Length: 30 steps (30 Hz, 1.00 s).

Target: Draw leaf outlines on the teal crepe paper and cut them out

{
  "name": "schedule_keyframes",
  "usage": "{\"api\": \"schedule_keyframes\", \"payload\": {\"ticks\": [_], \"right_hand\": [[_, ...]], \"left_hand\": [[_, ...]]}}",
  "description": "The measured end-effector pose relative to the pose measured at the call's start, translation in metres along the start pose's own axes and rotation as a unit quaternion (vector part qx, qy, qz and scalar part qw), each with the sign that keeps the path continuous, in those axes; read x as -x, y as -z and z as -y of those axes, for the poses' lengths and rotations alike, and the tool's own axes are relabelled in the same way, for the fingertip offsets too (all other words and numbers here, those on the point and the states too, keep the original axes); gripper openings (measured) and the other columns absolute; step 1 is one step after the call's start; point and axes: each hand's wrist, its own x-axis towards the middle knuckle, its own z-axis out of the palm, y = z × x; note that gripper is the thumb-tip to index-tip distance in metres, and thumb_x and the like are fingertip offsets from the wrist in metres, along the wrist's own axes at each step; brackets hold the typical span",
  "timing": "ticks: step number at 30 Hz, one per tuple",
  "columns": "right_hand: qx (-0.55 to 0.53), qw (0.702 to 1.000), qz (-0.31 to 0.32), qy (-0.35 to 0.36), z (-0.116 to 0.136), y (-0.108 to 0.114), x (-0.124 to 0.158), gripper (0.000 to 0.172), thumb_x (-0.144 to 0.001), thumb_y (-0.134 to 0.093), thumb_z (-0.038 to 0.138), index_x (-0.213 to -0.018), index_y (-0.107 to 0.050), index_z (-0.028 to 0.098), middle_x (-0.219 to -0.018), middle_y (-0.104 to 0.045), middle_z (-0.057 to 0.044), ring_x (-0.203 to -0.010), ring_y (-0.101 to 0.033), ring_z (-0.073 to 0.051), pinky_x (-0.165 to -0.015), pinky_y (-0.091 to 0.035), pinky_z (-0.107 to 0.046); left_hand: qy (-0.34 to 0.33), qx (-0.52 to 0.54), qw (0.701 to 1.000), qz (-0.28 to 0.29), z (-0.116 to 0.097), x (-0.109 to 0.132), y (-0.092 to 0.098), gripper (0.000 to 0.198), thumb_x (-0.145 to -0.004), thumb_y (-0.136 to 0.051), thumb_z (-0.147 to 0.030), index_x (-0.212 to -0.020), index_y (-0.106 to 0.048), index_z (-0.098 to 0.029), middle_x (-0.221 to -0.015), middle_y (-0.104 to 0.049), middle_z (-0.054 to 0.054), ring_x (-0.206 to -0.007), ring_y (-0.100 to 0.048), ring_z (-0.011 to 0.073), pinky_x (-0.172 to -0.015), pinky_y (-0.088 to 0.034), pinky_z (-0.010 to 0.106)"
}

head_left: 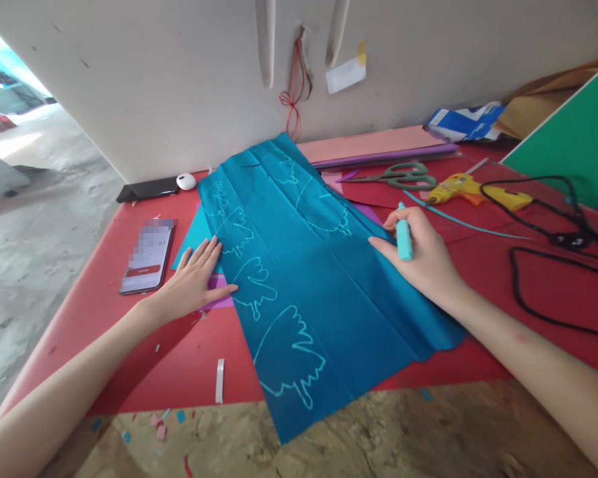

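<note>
A creased sheet of dark blue paper [319, 265] lies at an angle across the red table top [179, 358], its near corner past the front edge. Light outlines of jagged, wing-like shapes run down its left side, with more near the top. My left hand [193, 275] rests flat with fingers spread, thumb and fingertips on the sheet's left edge. In my right hand [421, 255] is a light turquoise marker [404, 239], held over the sheet's right edge, with the thumb near the paper. Lighter blue and purple paper shows under the left edge.
Left are a lit phone [147, 259], a black phone [147, 190] and a white round object [186, 181]. Right are scissors [408, 176], a yellow glue gun [478, 192] and black cable [515, 279]. Stacked paper [373, 147] lies by the wall; a green board [573, 143] stands right.
</note>
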Motion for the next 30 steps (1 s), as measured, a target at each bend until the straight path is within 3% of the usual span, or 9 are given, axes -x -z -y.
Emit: {"api": "schedule_keyframes", "payload": {"ticks": [10,18,26,30], "right_hand": [[0.031,0.999,0.004,0.012,-0.0061,-0.0013,0.0001,0.023,-0.064,-0.060,0.033,-0.074,-0.040,0.026,-0.073,-0.051,-0.002,-0.065,-0.051,-0.022,-0.062,-0.040,-0.037],[0.027,1.000,0.006,0.006,-0.0060,-0.0014,-0.0009,0.024,-0.064,-0.059,0.032,-0.074,-0.039,0.026,-0.073,-0.052,-0.003,-0.066,-0.053,-0.023,-0.063,-0.042,-0.039],[0.018,1.000,0.016,-0.007,-0.0027,-0.0014,-0.0027,0.024,-0.062,-0.057,0.034,-0.073,-0.038,0.027,-0.072,-0.051,-0.003,-0.068,-0.054,-0.024,-0.066,-0.042,-0.040],[0.009,0.999,0.027,-0.018,-0.0014,-0.0017,-0.0023,0.024,-0.061,-0.056,0.035,-0.073,-0.038,0.027,-0.074,-0.052,-0.003,-0.070,-0.054,-0.025,-0.067,-0.042,-0.040]], "left_hand": [[-0.027,0.008,0.999,0.036,0.0060,-0.0015,0.0050,0.113,-0.067,-0.033,-0.085,-0.145,-0.010,-0.007,-0.151,-0.005,0.019,-0.139,-0.005,0.0327,-0.111,-0.009,0.049],[-0.027,0.023,0.999,0.027,0.0075,-0.0033,0.0028,0.117,-0.063,-0.036,-0.086,-0.145,-0.012,-0.005,-0.150,-0.006,0.020,-0.139,-0.003,0.0332,-0.111,-0.007,0.050],[-0.015,0.054,0.998,0.012,0.0072,-0.0041,0.0026,0.114,-0.065,-0.036,-0.085,-0.144,-0.018,-0.004,-0.150,-0.012,0.018,-0.139,-0.006,0.0334,-0.112,-0.008,0.050],[0.008,0.077,0.997,-0.012,0.0067,-0.0047,0.0013,0.096,-0.076,-0.027,-0.077,-0.142,-0.025,-0.007,-0.151,-0.017,0.016,-0.140,-0.011,0.0310,-0.112,-0.013,0.049]]}}
